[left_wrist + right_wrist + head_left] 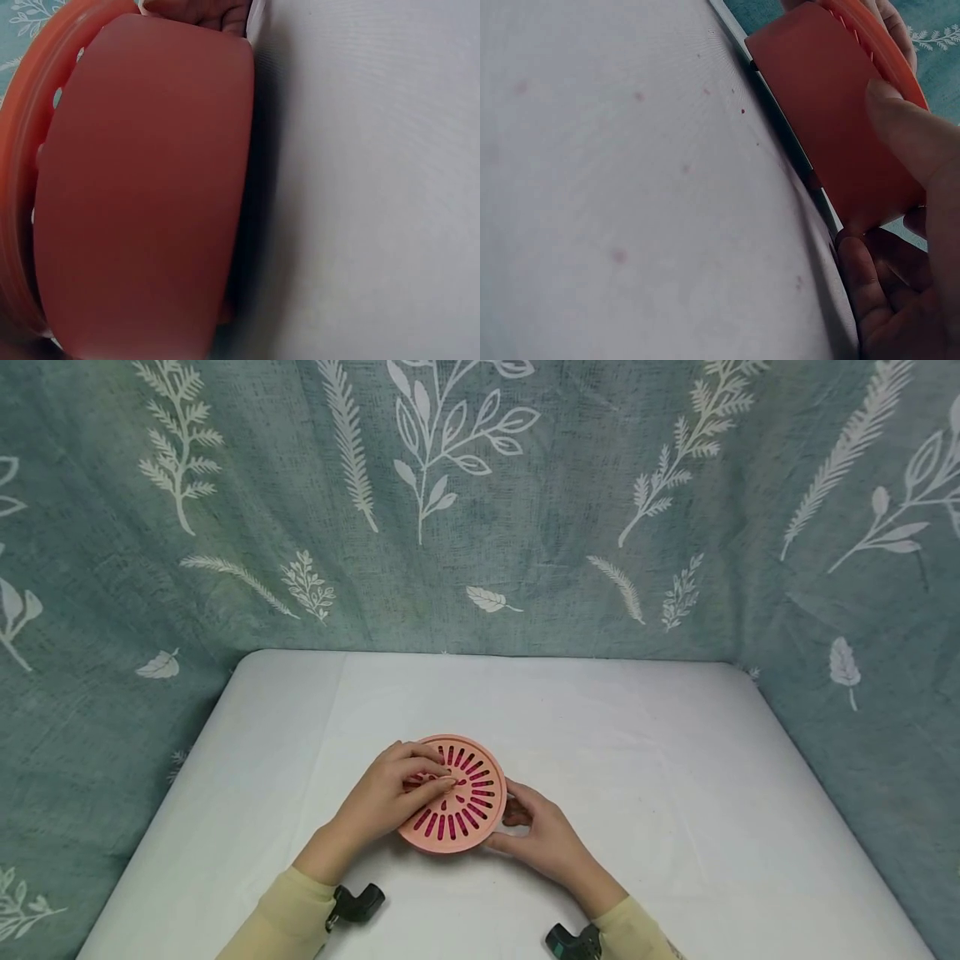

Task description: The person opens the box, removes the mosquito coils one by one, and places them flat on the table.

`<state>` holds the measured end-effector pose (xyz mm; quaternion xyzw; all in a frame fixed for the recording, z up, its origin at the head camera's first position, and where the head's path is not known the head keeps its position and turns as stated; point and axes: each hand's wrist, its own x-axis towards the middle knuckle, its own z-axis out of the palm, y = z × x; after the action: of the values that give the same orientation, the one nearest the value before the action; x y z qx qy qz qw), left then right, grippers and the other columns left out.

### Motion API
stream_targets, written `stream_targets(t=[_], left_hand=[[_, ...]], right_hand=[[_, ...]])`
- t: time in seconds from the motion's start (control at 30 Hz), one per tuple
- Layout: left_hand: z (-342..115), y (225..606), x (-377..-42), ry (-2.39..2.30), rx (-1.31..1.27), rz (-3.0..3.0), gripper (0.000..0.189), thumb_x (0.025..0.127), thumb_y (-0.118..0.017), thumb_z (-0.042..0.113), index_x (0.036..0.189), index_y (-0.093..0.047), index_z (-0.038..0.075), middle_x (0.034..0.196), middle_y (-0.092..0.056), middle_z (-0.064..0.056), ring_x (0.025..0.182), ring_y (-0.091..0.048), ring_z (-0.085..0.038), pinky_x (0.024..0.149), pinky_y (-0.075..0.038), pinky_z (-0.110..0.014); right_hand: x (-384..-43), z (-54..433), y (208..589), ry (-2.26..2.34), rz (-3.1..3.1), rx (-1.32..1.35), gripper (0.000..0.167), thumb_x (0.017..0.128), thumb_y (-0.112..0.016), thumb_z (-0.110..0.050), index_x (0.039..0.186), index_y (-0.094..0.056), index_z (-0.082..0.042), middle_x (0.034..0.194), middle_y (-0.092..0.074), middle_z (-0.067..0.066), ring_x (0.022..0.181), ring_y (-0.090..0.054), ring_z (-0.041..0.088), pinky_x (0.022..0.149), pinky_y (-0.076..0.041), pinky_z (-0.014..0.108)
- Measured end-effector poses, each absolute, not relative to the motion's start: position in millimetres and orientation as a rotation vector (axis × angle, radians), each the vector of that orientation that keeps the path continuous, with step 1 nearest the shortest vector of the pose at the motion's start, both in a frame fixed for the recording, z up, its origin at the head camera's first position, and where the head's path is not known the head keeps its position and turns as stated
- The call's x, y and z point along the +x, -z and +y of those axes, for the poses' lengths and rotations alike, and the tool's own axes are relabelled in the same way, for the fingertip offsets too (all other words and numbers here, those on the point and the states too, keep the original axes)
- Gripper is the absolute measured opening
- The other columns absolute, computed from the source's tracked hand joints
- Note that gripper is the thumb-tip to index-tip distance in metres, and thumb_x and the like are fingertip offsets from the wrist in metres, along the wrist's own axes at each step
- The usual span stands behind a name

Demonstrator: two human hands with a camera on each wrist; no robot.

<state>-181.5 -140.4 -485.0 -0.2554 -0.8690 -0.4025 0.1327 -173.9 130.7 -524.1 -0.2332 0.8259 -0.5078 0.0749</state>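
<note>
A round coral-pink container (481, 842) with a slotted lid (491, 768) is at the middle of the white table; magenta shows through the slots. My left hand (397, 787) reaches over the lid from the left, its thumb and fingertips gathered at the centre, where the fingers hide what they pinch. The right hand (542, 837) grips the container's right side. In the right wrist view its thumb (900, 124) lies on the side wall below the lid's rim and the fingers curl near the base. The left wrist view is mostly filled by the smooth side wall (142, 180).
A white cloth covers the table (600, 727). Green curtain (555, 510) with white leaf prints hangs behind and along both sides. Black devices sit at the left wrist (358, 903) and right wrist (573, 942). Short feet (815, 180) show along the container's underside.
</note>
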Motion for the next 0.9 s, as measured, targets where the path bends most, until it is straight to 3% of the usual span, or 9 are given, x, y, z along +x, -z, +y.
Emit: stream_targets(t=[0.17,0.27,0.4,0.73,0.9], left_hand=[[-139.5,482.7,-181.7,1.167,-0.748,-2.511,0.007,0.089,-0.077,0.028,0.095,-0.075,0.027,0.103,-0.067,0.018,0.109,-0.057,-0.006,0.113,-0.035,-0.045],[-139.1,480.5,-181.7,1.164,-0.741,-2.512,0.006,0.089,-0.076,0.028,0.094,-0.075,0.027,0.096,-0.066,0.023,0.103,-0.06,-0.004,0.118,-0.024,-0.052],[-139.4,476.6,-180.2,1.145,-0.728,-2.499,0.006,0.089,-0.076,0.028,0.094,-0.075,0.027,0.091,-0.066,0.024,0.094,-0.061,-0.003,0.117,-0.026,-0.054],[-157.4,461.1,-180.8,1.163,-0.66,-2.435,0.009,0.089,-0.076,0.026,0.099,-0.076,0.024,0.095,-0.068,0.018,0.097,-0.062,-0.007,0.118,-0.029,-0.046],[-180.0,453.0,-184.6,1.188,-0.564,-2.408,0.01,0.089,-0.076,0.024,0.099,-0.077,0.023,0.095,-0.07,0.013,0.087,-0.069,-0.007,0.118,-0.029,-0.045]], right_hand=[[-175.1,130.1,525.1,1.515,2.501,-0.693,0.085,0.076,-0.083,-0.048,0.148,-0.046,-0.022,0.129,-0.058,-0.009,0.107,-0.062,0.008,0.089,-0.057,0.025],[-175.3,130.1,524.8,1.52,2.5,-0.688,0.084,0.077,-0.083,-0.047,0.147,-0.046,-0.021,0.129,-0.058,-0.008,0.107,-0.062,0.009,0.089,-0.057,0.025],[-175.2,130.3,524.5,1.517,2.496,-0.685,0.081,0.078,-0.082,-0.047,0.147,-0.047,-0.022,0.127,-0.059,-0.008,0.106,-0.063,0.009,0.089,-0.057,0.025],[-176.1,130.0,523.9,1.492,2.527,-0.677,0.079,0.08,-0.079,-0.049,0.148,-0.044,-0.029,0.121,-0.063,-0.01,0.105,-0.063,0.007,0.087,-0.057,0.025],[-175.8,130.3,524.8,1.489,2.531,-0.687,0.081,0.08,-0.078,-0.051,0.149,-0.044,-0.026,0.121,-0.063,-0.007,0.103,-0.063,0.009,0.086,-0.057,0.025]])
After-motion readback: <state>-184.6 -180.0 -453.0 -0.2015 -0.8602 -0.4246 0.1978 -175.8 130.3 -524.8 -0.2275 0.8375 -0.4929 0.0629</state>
